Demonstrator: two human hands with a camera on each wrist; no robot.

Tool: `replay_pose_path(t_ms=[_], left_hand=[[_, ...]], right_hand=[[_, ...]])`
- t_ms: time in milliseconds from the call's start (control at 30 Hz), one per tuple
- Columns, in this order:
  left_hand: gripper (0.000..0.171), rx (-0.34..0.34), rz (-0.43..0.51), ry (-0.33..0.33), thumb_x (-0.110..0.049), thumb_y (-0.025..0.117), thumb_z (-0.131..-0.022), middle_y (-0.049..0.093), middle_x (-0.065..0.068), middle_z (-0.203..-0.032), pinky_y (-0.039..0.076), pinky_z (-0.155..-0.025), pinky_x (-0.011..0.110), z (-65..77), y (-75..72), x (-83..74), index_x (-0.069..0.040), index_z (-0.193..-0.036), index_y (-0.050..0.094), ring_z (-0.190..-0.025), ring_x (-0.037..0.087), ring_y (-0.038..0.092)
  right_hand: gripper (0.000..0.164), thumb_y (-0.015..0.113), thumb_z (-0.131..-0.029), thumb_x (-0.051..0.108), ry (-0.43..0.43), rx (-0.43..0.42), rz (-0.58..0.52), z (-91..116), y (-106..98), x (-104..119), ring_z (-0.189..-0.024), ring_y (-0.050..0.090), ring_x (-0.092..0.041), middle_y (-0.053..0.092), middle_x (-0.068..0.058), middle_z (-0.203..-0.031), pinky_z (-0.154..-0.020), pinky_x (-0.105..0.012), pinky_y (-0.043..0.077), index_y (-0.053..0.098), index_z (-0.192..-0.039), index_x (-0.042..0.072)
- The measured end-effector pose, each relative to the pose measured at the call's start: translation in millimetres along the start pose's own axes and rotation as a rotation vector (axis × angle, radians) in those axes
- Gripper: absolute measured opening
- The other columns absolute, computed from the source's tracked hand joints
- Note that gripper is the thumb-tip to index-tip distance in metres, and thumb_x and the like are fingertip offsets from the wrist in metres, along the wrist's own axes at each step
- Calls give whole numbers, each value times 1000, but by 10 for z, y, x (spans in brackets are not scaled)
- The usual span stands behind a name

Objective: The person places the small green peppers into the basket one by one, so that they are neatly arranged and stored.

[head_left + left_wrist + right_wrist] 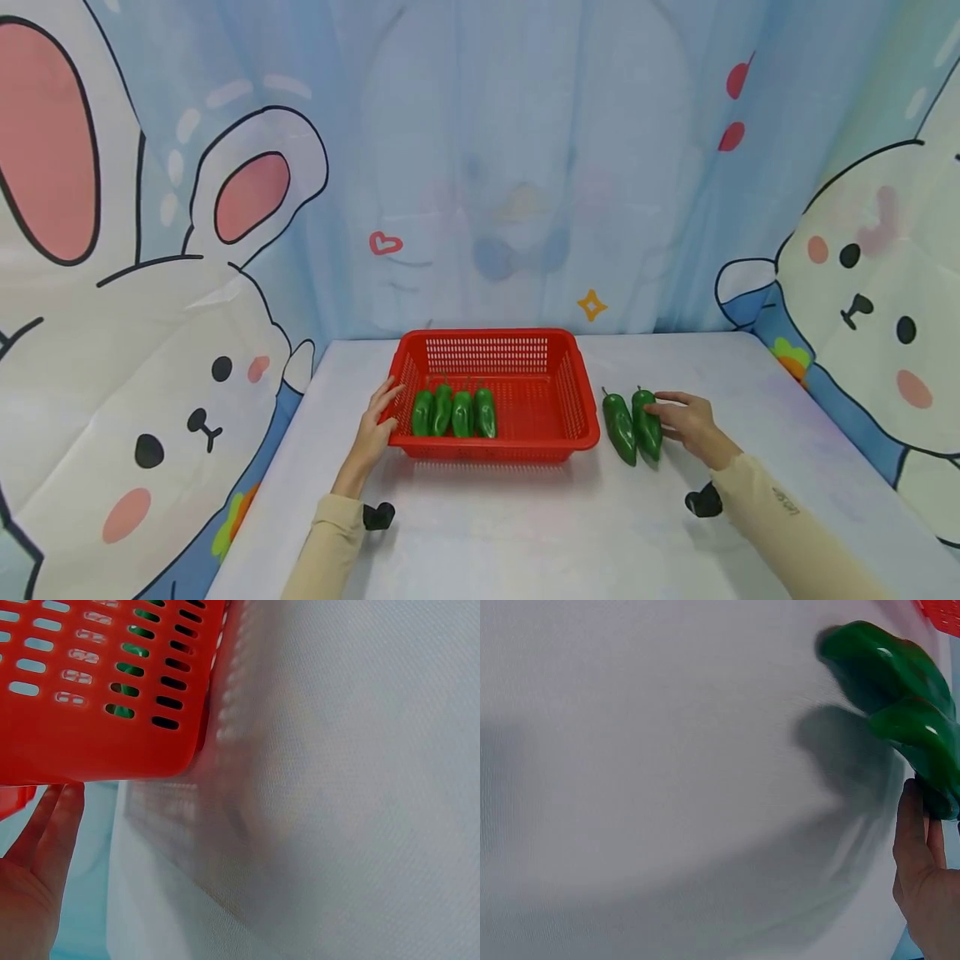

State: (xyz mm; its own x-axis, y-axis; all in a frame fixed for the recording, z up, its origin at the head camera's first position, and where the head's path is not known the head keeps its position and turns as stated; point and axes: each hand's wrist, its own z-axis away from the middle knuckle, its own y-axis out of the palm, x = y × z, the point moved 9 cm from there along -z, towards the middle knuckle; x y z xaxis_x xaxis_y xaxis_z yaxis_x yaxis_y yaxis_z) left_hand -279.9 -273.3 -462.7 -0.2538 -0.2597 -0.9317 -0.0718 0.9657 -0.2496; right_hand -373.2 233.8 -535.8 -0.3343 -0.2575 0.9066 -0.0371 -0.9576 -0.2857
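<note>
A red plastic basket (487, 448) with slotted walls stands at the back of the table. Several green chili peppers (462, 414) lie side by side in its left part. My left hand (371, 433) rests at the basket's left rim, its fingers fairly straight; in the left wrist view, fingers (56, 829) reach up against the red wall. To the right of the basket, two more green peppers lie close together. My right hand (688, 421) pinches the right-hand pepper (646, 427) near its stem end, while the other pepper (618, 427) lies just left of it.
The white table (525, 533) ends at the back against a blue curtain (517, 167) printed with cartoon rabbits. Dark wrist devices show beside both sleeves, including a black one (703, 500) at the right cuff.
</note>
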Motion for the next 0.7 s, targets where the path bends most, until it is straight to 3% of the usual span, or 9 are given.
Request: replay_pose_path(t_ms=[433,700], left_hand=[[61,9,3,-12,14,40,-82,20,23,-160,29,-109,58,26,6,-2,11,-143,42,-148,41,12],[61,1,3,-7,14,41,-82,21,21,-160,26,-111,58,14,4,0,10,-143,43,-148,41,11]], right_hand=[[68,60,-96,16,-25,30,-71,99,-88,241,-135,38,-46,29,-35,-150,-103,-52,39,28,-150,-9],[67,59,-97,19,-28,23,-112,133,-75,445,-134,42,-43,31,-32,-151,-102,-49,41,28,-151,-7]])
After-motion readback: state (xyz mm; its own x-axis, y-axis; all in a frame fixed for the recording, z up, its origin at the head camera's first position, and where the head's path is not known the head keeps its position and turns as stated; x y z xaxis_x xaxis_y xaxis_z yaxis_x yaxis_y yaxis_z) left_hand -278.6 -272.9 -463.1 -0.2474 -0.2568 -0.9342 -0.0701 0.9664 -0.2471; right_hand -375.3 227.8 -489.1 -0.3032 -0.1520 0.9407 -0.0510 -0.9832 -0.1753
